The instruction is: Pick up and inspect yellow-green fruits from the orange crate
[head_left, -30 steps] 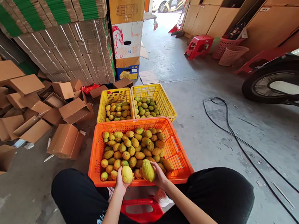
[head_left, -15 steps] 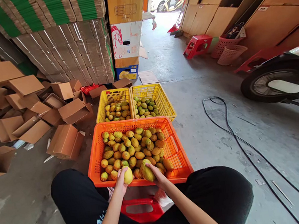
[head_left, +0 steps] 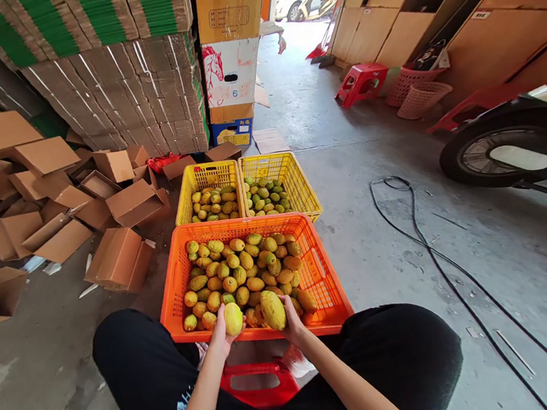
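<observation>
A: Grip status?
B: Left hand [head_left: 220, 334] curled round 1 yellow fruit [head_left: 233, 319]; right hand [head_left: 293, 320] curled round 1 bigger yellow-green fruit [head_left: 273, 310]. Far-side grip hard to see.
A: Location?
B: Both at orange crate [head_left: 334, 294], near rim, side by side. 2 yellow crates [head_left: 302, 184] beyond.

The left knee [head_left: 120, 343] and right knee [head_left: 425, 339] are spread wide, and I see a bare left forearm [head_left: 198, 400] and right forearm [head_left: 345, 374] stretched forward between them, slanting inward. The left grip [head_left: 220, 335] is cupped and full, the right grip [head_left: 293, 322] curled and full too, the pair near each other but not touching.
</observation>
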A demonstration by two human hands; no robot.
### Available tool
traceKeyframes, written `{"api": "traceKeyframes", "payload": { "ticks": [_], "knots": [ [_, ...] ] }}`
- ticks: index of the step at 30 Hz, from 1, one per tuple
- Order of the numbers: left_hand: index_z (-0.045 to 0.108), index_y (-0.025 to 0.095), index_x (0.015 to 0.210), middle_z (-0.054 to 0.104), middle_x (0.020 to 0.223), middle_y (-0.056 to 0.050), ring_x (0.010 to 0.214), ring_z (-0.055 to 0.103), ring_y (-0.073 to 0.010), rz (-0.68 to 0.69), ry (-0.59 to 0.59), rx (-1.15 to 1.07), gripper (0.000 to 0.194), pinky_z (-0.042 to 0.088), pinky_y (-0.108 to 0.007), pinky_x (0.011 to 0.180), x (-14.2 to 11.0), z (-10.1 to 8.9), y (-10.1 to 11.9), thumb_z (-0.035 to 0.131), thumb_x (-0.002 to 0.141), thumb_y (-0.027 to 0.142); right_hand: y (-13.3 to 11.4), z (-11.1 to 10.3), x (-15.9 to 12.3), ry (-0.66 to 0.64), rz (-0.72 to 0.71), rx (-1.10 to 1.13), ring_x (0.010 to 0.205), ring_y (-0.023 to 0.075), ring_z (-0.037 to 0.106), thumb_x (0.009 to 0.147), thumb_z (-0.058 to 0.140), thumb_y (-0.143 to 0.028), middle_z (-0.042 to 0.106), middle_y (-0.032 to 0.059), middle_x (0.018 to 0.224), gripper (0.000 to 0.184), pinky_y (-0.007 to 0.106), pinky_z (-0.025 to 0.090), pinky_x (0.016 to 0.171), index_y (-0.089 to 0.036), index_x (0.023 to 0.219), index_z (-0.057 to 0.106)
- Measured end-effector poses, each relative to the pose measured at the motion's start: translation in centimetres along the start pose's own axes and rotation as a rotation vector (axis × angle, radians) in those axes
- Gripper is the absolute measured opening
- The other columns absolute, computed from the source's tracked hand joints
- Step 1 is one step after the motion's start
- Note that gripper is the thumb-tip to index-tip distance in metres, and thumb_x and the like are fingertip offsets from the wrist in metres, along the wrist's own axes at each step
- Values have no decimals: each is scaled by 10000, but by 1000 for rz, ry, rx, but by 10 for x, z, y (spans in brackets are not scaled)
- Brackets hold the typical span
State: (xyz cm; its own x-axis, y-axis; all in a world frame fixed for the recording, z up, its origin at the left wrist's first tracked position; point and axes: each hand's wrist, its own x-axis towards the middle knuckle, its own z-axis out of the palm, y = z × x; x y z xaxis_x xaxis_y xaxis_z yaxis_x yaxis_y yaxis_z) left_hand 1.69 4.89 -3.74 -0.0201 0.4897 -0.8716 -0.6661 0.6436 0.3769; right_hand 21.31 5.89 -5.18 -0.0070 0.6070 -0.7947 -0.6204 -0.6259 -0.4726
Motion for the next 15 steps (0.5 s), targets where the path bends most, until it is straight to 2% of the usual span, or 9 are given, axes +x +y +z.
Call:
{"api": "traceKeyframes", "payload": {
  "ticks": [4,8,11,15],
  "knots": [
    [673,98,1087,760,832,-136,720,774,-223,23,-16,41,357,614,-254,550,-4,1,1,588,1034,441,1,-1,1,-57,-4,-9,727,254,740,813,657,-545,747,47,712,303,324,556,620,-242,823,676],
    [655,158,1052,753,883,-82,710,756,-181,114,-26,107,160,612,-234,567,-7,2,-1,712,969,282,2,0,0,-67,-4,-13,709,235,742,814,688,-537,757,34,718,302,305,563,604,-237,853,701],
    [637,153,1000,735,876,-71,683,736,-156,141,-35,131,111,617,-228,586,-9,2,-2,722,952,206,0,2,-3,-69,10,11,790,235,766,803,743,-538,795,47,824,342,302,595,655,-226,941,730],
    [622,163,974,714,843,-52,671,718,-145,150,-23,125,115,627,-237,619,-10,2,-1,721,946,214,0,3,-4,-89,13,-2,954,269,780,764,813,-538,808,64,923,404,338,628,758,-225,1004,726]
  ]
}}
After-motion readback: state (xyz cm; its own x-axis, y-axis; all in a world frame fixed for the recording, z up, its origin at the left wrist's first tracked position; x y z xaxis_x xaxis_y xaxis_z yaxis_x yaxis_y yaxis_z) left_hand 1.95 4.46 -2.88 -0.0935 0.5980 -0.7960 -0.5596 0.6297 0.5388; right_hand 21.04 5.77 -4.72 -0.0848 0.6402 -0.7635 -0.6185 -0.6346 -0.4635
